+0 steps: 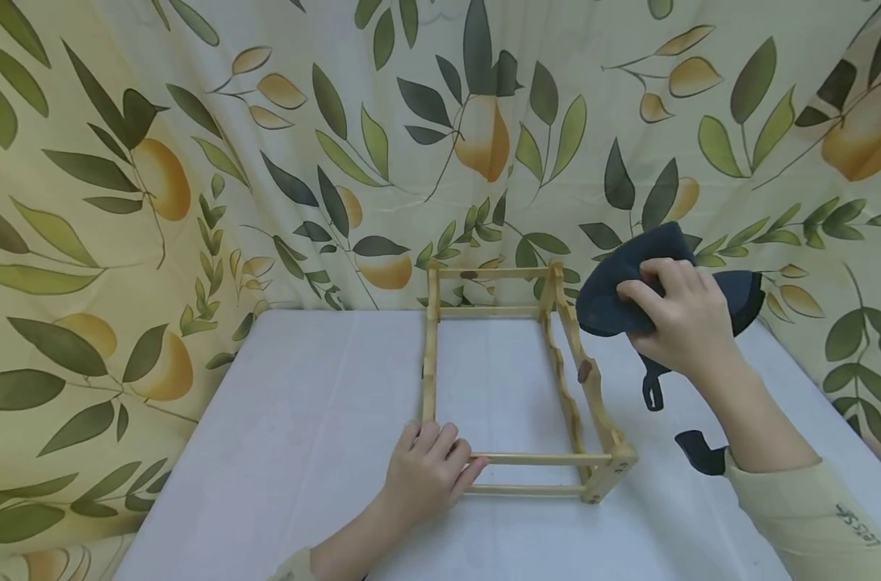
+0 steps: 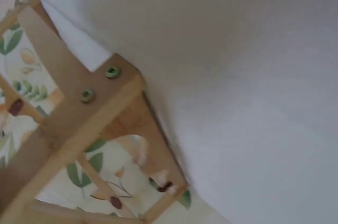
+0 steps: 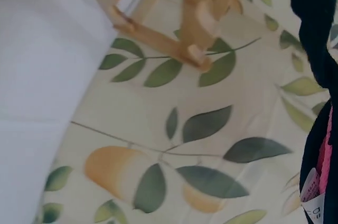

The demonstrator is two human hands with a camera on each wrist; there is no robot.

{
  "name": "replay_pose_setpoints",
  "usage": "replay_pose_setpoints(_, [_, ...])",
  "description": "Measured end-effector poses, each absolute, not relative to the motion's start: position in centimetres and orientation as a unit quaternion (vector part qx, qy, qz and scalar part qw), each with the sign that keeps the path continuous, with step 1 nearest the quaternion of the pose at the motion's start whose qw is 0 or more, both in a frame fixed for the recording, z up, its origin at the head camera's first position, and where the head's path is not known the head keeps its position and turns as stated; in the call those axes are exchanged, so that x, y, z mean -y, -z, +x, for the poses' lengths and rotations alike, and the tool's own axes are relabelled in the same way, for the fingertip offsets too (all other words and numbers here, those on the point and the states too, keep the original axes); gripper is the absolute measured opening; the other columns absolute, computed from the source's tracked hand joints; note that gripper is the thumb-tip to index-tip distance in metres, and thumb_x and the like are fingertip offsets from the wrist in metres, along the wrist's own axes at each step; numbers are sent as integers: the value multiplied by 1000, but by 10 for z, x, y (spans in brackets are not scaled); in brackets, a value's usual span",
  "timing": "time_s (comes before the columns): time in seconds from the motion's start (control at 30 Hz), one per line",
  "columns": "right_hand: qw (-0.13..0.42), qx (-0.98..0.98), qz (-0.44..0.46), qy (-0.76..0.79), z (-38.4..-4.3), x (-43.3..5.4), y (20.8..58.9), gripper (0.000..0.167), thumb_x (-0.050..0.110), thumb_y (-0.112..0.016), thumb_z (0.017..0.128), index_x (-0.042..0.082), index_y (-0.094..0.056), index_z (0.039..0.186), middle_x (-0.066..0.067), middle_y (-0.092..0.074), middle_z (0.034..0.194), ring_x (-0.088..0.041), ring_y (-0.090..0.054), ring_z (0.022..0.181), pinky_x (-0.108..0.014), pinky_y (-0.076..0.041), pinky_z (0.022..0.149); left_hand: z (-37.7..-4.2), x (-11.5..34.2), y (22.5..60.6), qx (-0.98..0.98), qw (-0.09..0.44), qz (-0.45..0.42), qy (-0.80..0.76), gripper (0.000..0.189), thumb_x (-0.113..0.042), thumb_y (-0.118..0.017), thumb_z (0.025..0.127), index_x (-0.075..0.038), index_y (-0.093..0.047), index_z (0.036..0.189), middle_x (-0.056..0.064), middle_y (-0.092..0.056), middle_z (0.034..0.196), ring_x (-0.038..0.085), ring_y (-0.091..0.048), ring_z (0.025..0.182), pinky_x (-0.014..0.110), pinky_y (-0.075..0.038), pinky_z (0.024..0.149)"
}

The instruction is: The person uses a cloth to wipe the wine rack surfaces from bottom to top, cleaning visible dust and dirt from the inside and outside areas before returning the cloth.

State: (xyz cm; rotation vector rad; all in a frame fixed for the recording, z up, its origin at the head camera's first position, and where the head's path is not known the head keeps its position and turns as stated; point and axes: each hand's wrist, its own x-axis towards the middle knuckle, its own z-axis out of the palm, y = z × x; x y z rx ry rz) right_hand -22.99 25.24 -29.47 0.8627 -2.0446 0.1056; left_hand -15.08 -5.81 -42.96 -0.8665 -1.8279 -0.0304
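While the left hand [image 1: 427,468] rests with curled fingers on the near rail of the wooden rack [image 1: 516,379], steadying it on the table [image 1: 302,420], the right hand [image 1: 683,319] grips a dark cap [image 1: 615,290] above the rack's right side.

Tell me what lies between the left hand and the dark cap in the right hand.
In the head view, the wooden rack spans between the left hand and the dark cap.

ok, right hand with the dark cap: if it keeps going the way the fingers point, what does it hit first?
Probably the wooden rack: the right hand holding the dark cap points left toward the rack's upper right side rail. Depth is unclear; it might pass above.
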Motion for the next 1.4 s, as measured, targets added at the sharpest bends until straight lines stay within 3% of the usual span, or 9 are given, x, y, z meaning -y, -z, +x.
replay_pose_setpoints(0.17, [445, 804, 391, -49, -238, -222, 266, 39, 3, -69, 56, 3, -58, 94, -26, -48, 97, -42, -46, 80, -50, -37, 61, -144, 48, 427, 784, 500, -368, 6, 28, -29, -38, 94, -19, -58, 76, -5, -49, 73, 14, -44, 67, 29, -35, 68])
replay_pose_setpoints(0.37, [441, 791, 420, -63, -258, -170, 244, 38, 1, -72, 60, 4, -57, 95, -24, -48, 98, -40, -46, 81, -49, -38, 66, -144, 44, 430, 804, 483, -348, -11, 37, -34, -34, 97, -21, -55, 70, -7, -50, 68, 9, -45, 60, 29, -37, 61])
replay_pose_setpoints(0.5, [421, 800, 419, -80, -280, -137, 243, 34, 2, -70, 64, 7, -55, 94, -21, -47, 99, -37, -44, 83, -45, -37, 66, -146, 44, 433, 804, 484, -345, -8, 37, -34, -34, 97, -21, -55, 70, -7, -51, 69, 9, -46, 61, 31, -39, 63])
replay_pose_setpoints(0.7, [359, 847, 377, -109, -321, -106, 276, 35, 8, -75, 65, 9, -53, 93, -15, -45, 101, -31, -42, 87, -44, -38, 71, -147, 42, 435, 801, 495, -338, 6, 34, -36, -38, 95, -21, -54, 69, -6, -47, 68, 11, -44, 61, 32, -36, 63])
replay_pose_setpoints(0.87, [308, 881, 346, -97, -349, -96, 318, 31, 8, -68, 66, 11, -51, 91, -12, -44, 100, -29, -42, 88, -44, -37, 72, -148, 43, 437, 801, 497, -335, 8, 35, -36, -38, 96, -21, -54, 69, -6, -46, 66, 11, -43, 59, 32, -36, 62])
replay_pose_setpoints(1.13, [229, 929, 278, -86, -367, -106, 372, 33, 8, -67, 68, 12, -49, 96, -12, -41, 107, -29, -38, 94, -45, -33, 77, -147, 43, 436, 796, 502, -336, 20, 35, -36, -38, 96, -20, -54, 69, -5, -45, 66, 11, -42, 58, 32, -36, 63])
replay_pose_setpoints(1.4, [234, 923, 298, -62, -379, -106, 397, 34, 14, -74, 74, 13, -50, 97, -11, -42, 106, -30, -39, 95, -46, -33, 79, -148, 43, 437, 794, 509, -332, 21, 35, -37, -39, 95, -20, -53, 68, -5, -45, 66, 11, -42, 58, 32, -36, 63])
